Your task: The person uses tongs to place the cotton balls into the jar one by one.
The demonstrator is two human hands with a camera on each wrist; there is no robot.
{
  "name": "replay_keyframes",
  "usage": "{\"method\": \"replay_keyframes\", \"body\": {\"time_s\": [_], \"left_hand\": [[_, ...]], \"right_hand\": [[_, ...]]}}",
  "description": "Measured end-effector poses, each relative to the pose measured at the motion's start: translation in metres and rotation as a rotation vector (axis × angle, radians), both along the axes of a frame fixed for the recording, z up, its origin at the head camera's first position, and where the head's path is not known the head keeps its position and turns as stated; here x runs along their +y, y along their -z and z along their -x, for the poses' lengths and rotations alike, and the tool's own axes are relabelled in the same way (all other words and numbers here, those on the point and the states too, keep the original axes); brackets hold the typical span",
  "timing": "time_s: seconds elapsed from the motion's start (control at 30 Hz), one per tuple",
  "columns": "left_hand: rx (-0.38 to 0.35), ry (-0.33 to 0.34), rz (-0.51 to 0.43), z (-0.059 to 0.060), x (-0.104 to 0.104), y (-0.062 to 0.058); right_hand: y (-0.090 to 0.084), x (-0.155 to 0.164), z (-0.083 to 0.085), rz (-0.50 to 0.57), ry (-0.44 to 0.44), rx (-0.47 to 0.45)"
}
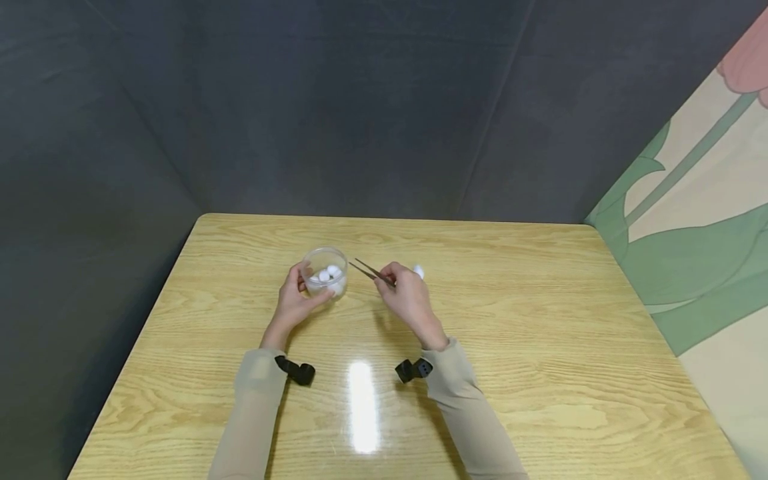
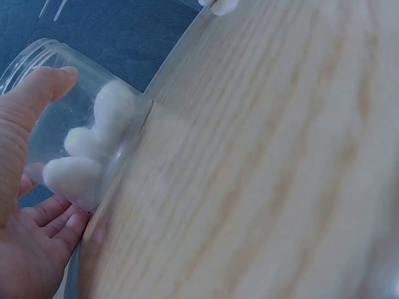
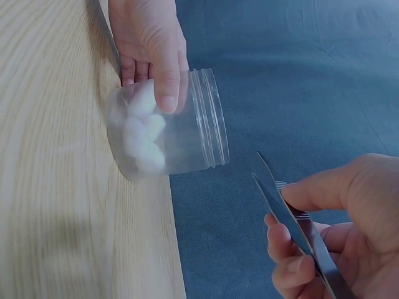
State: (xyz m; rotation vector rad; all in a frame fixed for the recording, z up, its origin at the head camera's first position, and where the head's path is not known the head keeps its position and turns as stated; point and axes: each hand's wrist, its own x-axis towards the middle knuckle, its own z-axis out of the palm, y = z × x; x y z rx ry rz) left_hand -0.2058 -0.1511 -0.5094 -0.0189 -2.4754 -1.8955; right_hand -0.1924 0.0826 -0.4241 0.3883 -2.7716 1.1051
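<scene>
A clear plastic jar [image 3: 187, 137] without a lid stands on the wooden table, several white cotton balls [image 3: 142, 134] piled at its bottom. My left hand [image 1: 292, 305] grips the jar from the left, with the thumb along its near side and the fingers behind. To the right of the jar, my right hand [image 1: 407, 299] pinches metal tweezers [image 3: 288, 218] between thumb and fingers. Their two tips are apart with nothing between them, pointing toward the jar's rim. Just beyond the right hand lies something white [image 1: 419, 271], partly hidden by that hand.
The wood-grain table [image 1: 540, 333] extends on both sides of the hands. Dark cloth [image 1: 360, 120] hangs behind its far edge and on the left. A flower-patterned cloth [image 1: 708, 220] is at the right. Small black cameras [image 1: 415, 370] sit on both wrists.
</scene>
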Motion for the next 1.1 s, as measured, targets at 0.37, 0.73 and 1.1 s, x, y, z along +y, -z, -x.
{"method": "replay_keyframes", "body": {"time_s": [0.37,0.73,1.1], "left_hand": [[-0.018,0.020,0.021,-0.016,0.008,-0.035],[-0.008,0.015,0.006,-0.013,0.006,-0.027],[-0.012,0.015,-0.011,-0.010,0.004,-0.022]], "right_hand": [[0.002,0.008,-0.001,0.013,0.009,0.004],[0.004,0.017,-0.002,0.010,0.033,-0.028],[0.008,0.024,-0.001,0.014,0.053,-0.018]]}}
